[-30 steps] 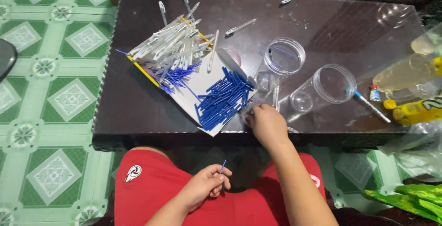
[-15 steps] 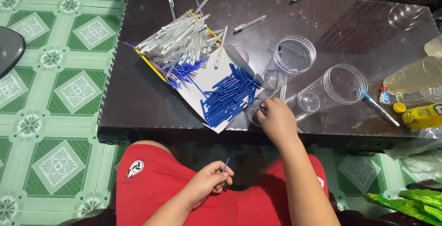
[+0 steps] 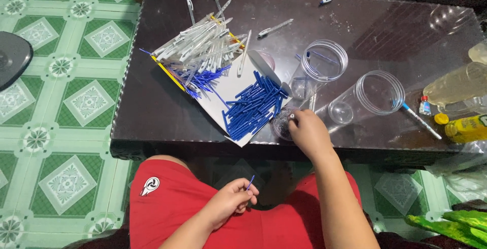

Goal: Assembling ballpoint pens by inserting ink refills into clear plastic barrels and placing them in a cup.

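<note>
My left hand (image 3: 233, 202) rests over my lap in red shorts, pinching a thin blue pen refill (image 3: 250, 183) between the fingers. My right hand (image 3: 308, 132) reaches onto the dark table's front edge, its fingertips in or on a small clear dish (image 3: 281, 122); what they grip is hidden. Just left of it lies a white board (image 3: 231, 89) carrying a heap of blue pen caps (image 3: 253, 104), loose blue refills (image 3: 200, 76) and a pile of clear pen barrels (image 3: 203, 43).
Two clear plastic jars (image 3: 324, 64) (image 3: 373, 97) lie on the dark glossy table (image 3: 152, 112) right of the board. A few assembled pens (image 3: 276, 27) lie farther back. Bottles (image 3: 464, 127) stand at the right edge. Green patterned floor tiles (image 3: 66, 102) lie on the left.
My right hand has stayed at the small dish by the blue caps, while the camera view shifted slightly. My left hand keeps the blue refill over my lap.
</note>
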